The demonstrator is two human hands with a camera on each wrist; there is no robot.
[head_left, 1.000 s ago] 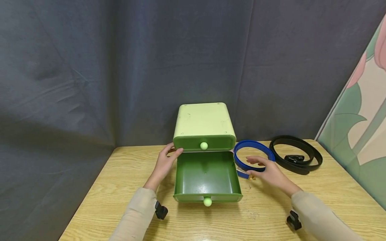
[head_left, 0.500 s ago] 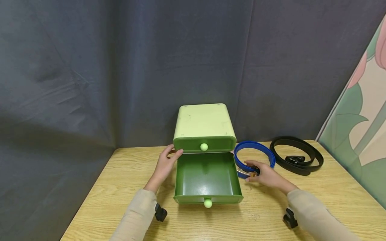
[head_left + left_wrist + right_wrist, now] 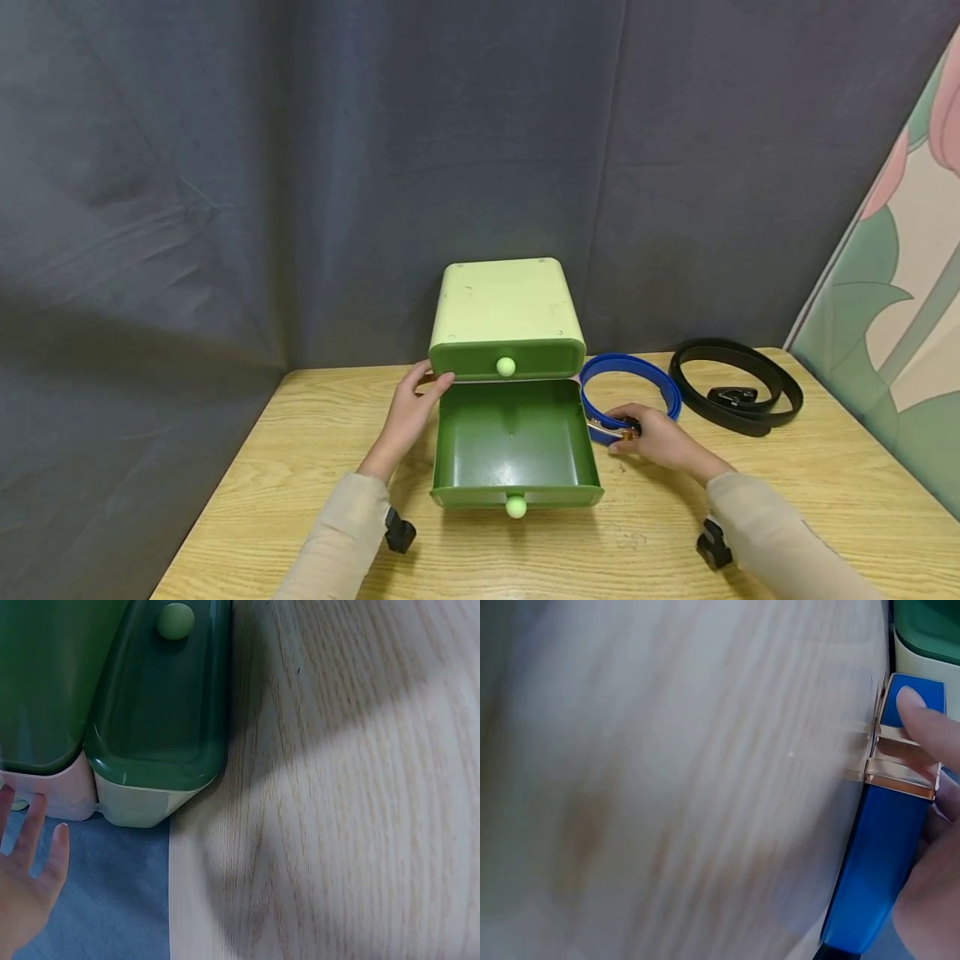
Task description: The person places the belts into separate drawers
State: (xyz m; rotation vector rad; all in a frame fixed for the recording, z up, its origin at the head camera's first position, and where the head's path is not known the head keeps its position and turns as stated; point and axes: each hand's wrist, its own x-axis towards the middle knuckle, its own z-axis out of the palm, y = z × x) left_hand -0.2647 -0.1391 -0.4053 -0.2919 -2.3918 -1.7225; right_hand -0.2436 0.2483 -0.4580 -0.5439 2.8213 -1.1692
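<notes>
A two-drawer box [image 3: 510, 304] with a pale green top stands at the table's back, its upper drawer [image 3: 468, 360] closed. The lower drawer [image 3: 517, 433] is pulled out, and nothing lies inside. My left hand [image 3: 407, 414] rests against the box's left side, fingers extended. In the left wrist view those fingers [image 3: 34, 825] touch the pinkish side wall [image 3: 64, 784]. To the right, a coiled blue belt [image 3: 626, 362] stands on edge close to the box. My right hand [image 3: 658, 437] pinches it by its gold buckle [image 3: 900, 772], thumb on the blue strap's front.
A coiled black belt [image 3: 731, 354] with a dark buckle sits farther right on the wooden table [image 3: 300, 467]. A grey curtain [image 3: 450, 150] hangs right behind the table, and a flower-patterned panel [image 3: 892, 308] borders its right side.
My right hand has moved in slightly leftward, and its fingers have come together on the blue belt's buckle. The left hand and the box stay as they were.
</notes>
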